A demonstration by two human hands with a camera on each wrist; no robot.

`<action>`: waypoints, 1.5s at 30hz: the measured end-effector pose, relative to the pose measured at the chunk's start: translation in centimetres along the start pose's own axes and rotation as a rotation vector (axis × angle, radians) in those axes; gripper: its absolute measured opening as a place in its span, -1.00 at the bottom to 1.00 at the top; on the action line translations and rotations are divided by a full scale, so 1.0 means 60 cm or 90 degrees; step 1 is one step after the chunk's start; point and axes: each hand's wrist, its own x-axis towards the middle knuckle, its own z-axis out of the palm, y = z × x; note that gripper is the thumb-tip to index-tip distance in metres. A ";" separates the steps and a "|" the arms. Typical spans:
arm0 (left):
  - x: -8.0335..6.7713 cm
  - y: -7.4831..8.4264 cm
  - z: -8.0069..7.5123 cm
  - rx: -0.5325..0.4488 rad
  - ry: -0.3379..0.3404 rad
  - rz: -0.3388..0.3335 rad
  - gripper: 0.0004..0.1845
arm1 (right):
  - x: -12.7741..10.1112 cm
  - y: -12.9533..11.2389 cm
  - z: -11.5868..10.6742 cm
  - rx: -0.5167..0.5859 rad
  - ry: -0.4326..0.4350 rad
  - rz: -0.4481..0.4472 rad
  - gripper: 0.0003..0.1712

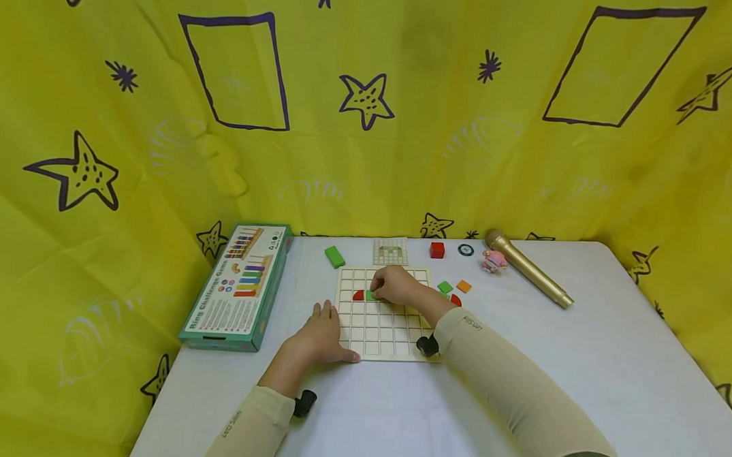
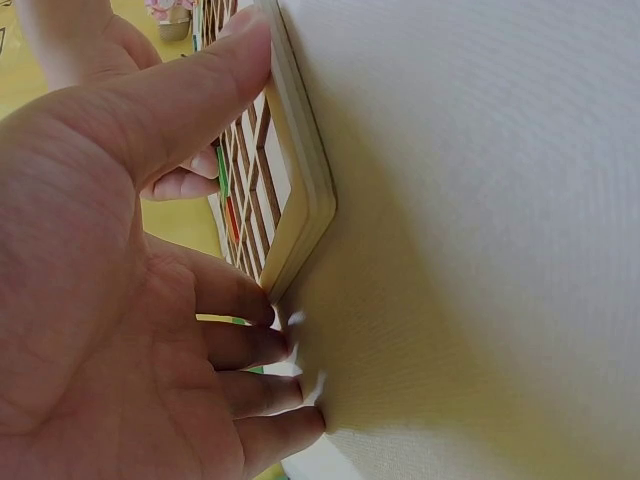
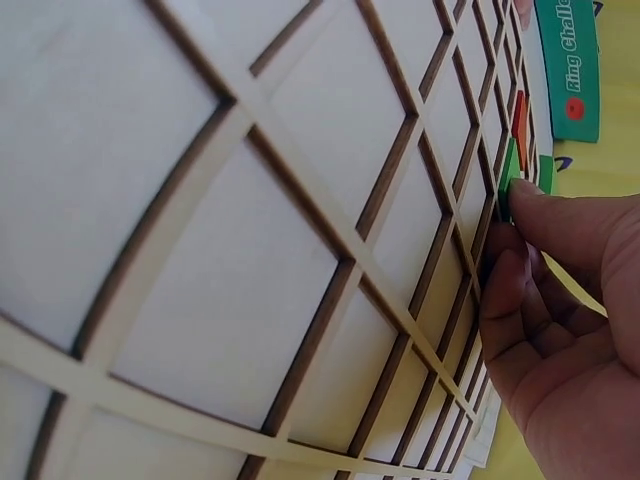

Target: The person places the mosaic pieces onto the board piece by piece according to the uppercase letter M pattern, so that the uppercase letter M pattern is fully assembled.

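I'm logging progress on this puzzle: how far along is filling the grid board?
Barely started. One red piece sits in the grid board. The right hand pinches a green piece into the next cell; the left hand steadies the edge. Loose green and orange tiles wait beside it.

Bright, even light; wide-angle edge distortion
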 end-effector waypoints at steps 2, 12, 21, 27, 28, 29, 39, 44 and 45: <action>0.000 0.000 0.000 -0.001 0.001 0.000 0.30 | 0.000 0.000 0.000 0.000 0.002 0.000 -0.94; -0.002 0.003 -0.002 -0.002 0.000 0.002 0.30 | -0.002 0.001 0.002 -0.004 0.010 -0.003 -0.93; -0.002 0.001 -0.001 -0.005 -0.001 0.004 0.29 | -0.009 -0.001 -0.003 0.001 0.000 -0.009 -0.96; -0.001 0.000 0.001 -0.003 0.003 0.007 0.30 | -0.011 0.005 -0.011 -0.006 -0.005 -0.026 -0.94; -0.001 0.001 0.001 -0.003 0.003 0.007 0.30 | -0.011 0.007 -0.013 -0.010 -0.005 -0.028 -0.94; -0.001 0.001 0.001 -0.004 0.003 0.007 0.30 | -0.012 0.009 -0.015 -0.013 -0.005 -0.030 -0.93; -0.004 0.004 -0.001 -0.019 0.003 -0.007 0.29 | -0.028 0.032 -0.058 -0.015 0.017 -0.015 -0.91; -0.004 0.004 0.000 -0.015 0.009 -0.007 0.29 | -0.041 0.051 -0.083 -0.004 0.035 0.001 -0.86; -0.004 0.003 0.000 -0.014 0.010 -0.007 0.29 | -0.043 0.055 -0.087 -0.001 0.039 0.006 -0.85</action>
